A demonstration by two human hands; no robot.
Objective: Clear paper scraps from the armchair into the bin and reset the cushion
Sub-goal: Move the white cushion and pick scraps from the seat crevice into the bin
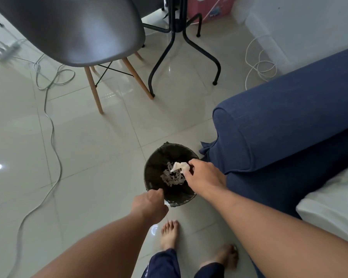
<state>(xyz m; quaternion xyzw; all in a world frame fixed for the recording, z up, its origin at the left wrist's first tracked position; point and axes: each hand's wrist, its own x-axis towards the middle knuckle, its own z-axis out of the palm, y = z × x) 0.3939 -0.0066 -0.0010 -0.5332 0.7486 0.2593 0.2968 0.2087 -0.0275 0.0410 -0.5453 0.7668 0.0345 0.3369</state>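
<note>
A small dark bin (155, 163) with a black liner stands on the tiled floor beside the blue armchair (285, 127). White paper scraps (172, 177) lie at its bottom. My left hand (151, 205) grips the bin's near rim. Over the bin's right side, my right hand (204, 174) pinches a crumpled white paper scrap (180, 167) between thumb and fingers. A white cushion (333, 205) lies on the armchair seat at the right edge, partly cut off.
A grey shell chair (84, 31) with wooden legs stands at the back left, and black table legs (179, 47) beside it. Cables (52, 125) trail across the floor at left, and a white cord (259, 65) lies behind the armchair. My bare feet (169, 233) stand just below the bin.
</note>
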